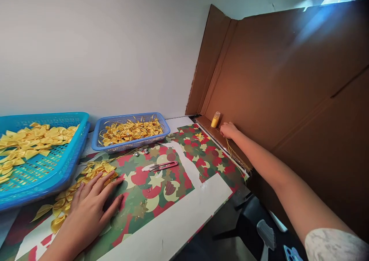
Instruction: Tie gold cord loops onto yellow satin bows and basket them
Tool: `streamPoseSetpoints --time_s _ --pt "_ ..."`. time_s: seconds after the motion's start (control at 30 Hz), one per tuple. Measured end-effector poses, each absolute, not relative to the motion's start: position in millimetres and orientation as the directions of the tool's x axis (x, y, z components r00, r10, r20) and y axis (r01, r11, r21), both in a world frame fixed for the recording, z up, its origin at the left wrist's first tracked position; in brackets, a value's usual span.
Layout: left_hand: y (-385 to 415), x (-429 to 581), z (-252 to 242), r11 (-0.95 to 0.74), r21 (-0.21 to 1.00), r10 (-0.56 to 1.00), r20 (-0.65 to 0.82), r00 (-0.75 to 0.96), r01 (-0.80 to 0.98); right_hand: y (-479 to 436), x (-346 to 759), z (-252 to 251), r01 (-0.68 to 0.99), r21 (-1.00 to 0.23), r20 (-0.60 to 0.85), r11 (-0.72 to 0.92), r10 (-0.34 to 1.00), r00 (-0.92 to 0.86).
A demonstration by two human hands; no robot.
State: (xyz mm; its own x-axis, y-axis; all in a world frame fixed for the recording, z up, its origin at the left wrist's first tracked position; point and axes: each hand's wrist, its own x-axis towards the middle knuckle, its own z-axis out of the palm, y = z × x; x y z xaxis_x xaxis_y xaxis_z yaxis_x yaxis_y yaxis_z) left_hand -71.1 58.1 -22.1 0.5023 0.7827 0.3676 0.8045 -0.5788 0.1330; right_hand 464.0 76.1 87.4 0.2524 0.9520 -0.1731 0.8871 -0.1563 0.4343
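My left hand (93, 199) lies with its fingers spread over the edge of a pile of yellow ribbon bows (98, 171) on the table. At the far right, my right hand (228, 130) reaches to the cardboard ledge, fingers bent together at the upper end of some thin gold cords (230, 149). Its fingertips are partly hidden. Just left of that hand stands a small bottle with yellow contents (215, 120). Pink-handled thread snips (163, 166) lie on the patterned paper, with several small silver bells (141, 152) behind them.
A turquoise basket (82, 118) of yellow bows stands at the left. Beside it, a blue basket (96, 136) holds bows with gold cords. A tall cardboard sheet (282, 80) walls off the right side. Below the table edge is a black chair (250, 218) bearing a clear comb-like item (265, 234).
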Motion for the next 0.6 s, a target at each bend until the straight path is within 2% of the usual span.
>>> streamPoseSetpoints --time_s 0.13,0.3,0.6 --pt "56.8 -71.8 -22.4 -0.577 0.164 0.786 0.377 0.489 0.800 79.5 460.6 82.5 0.866 0.475 -0.197 -0.159 0.939 0.281" --pt "58.0 -73.6 -24.9 -0.584 0.141 0.779 0.375 0.503 0.799 79.8 459.0 78.3 0.845 0.511 -0.223 -0.156 0.926 0.306" --pt "60.3 -71.5 -23.1 -0.583 0.130 0.789 0.328 0.520 0.802 80.8 456.6 78.2 0.832 0.507 -0.203 -0.224 0.907 0.368"
